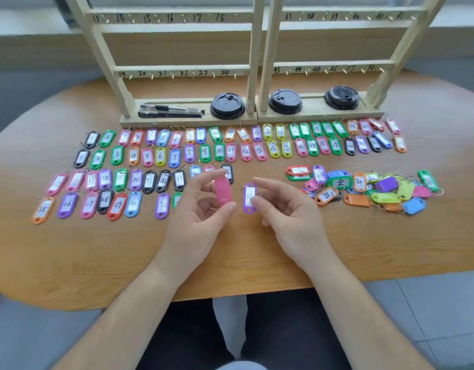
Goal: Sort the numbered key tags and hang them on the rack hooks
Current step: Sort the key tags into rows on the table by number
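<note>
My left hand (197,212) pinches a pink key tag (223,192) between thumb and fingers, its blank back towards me. My right hand (286,209) pinches a purple key tag (249,198) whose white label faces me, the number blurred. Both hands hover above the wooden table (230,252) near its middle. Several rows of numbered tags (203,152) lie sorted across the table. An unsorted heap of tags (374,189) sits to the right. Two wooden racks (253,68) with numbered brass hooks stand at the back; the hooks in view hold nothing.
Two black pens (171,111) and three black cup lids (285,101) rest on the rack bases. The table's front edge runs just above my lap. Grey floor tiles show on both sides.
</note>
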